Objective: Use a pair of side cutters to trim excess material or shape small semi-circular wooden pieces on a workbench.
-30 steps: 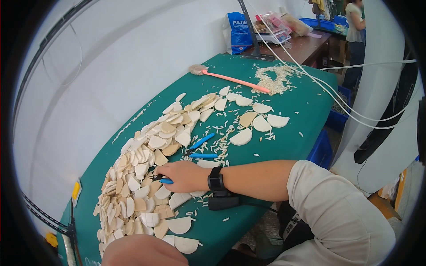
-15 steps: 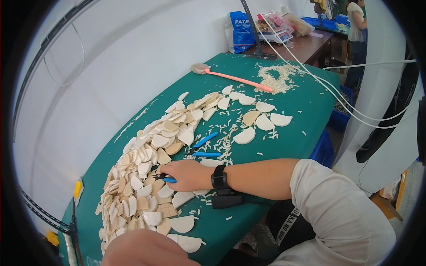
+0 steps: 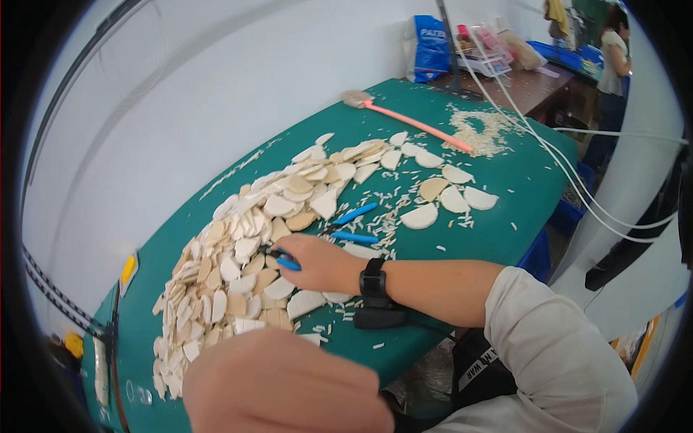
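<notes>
My right hand (image 3: 325, 263) is closed round blue-handled nippers (image 3: 289, 265), whose dark jaws point left over the heap. White and tan half-round pieces (image 3: 249, 216) with a foam-like look make up that heap. Close to the camera at the lower edge, my left hand or forearm (image 3: 281, 382) is blurred, its fingers hidden, and it covers the near end of the heap. A second pair of blue-handled nippers (image 3: 355, 237) lies with its handles spread just beyond my right hand.
Several half-round pieces (image 3: 455, 199) lie apart at the right, amid small trimmed bits. A brush with a pink handle (image 3: 419, 125) lies beside a pile of scraps (image 3: 487, 133). White cables (image 3: 556, 155) hang across the right. A yellow cutter (image 3: 128, 270) lies by the wall; a person (image 3: 613, 61) stands far off.
The view has shifted, so the table appears further right. My left arm has moved rightward across the lower edge. My right hand keeps the nippers and shows more of their blue handles.
</notes>
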Demonstrator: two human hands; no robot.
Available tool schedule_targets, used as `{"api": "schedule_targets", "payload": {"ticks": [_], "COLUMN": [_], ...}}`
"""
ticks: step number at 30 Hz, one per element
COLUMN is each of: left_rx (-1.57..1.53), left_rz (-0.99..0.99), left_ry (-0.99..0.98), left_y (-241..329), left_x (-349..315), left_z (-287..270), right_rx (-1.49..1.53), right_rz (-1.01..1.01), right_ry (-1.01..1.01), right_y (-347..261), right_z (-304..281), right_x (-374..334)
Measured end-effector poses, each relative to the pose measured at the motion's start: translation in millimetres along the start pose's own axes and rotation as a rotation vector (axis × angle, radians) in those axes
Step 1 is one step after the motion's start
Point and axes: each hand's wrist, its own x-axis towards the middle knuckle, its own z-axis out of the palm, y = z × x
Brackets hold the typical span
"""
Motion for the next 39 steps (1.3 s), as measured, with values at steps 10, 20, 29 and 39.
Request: {"api": "schedule_targets", "payload": {"ticks": [10, 20, 29, 39], "left_rx": [-0.126, -0.512, -0.386, -0.426], "left_rz": [-0.564, -0.958, -1.074, -1.058], "left_ry": [0.261, 0.598, 0.76, 0.735], "left_y": [-89.9, -159.9, -215.0, -192.2], "left_x": [-25.6, -145.5, -151.7, -137.0], "left_z": [-30.1, -41.2, 1.6, -4.9], "right_rx": [0.14, 0.276, 0.056, 0.042], "right_rz": [-0.035, 0.111, -0.009, 0.082], "right_ry": [0.377, 0.217, 0.238, 0.167], "right_y": [10.9, -15.1, -0.7, 7.5], "right_z": [-17.2, -2.2, -7.1, -4.7], "right_x": [9.5, 9.9, 7.9, 6.8]}}
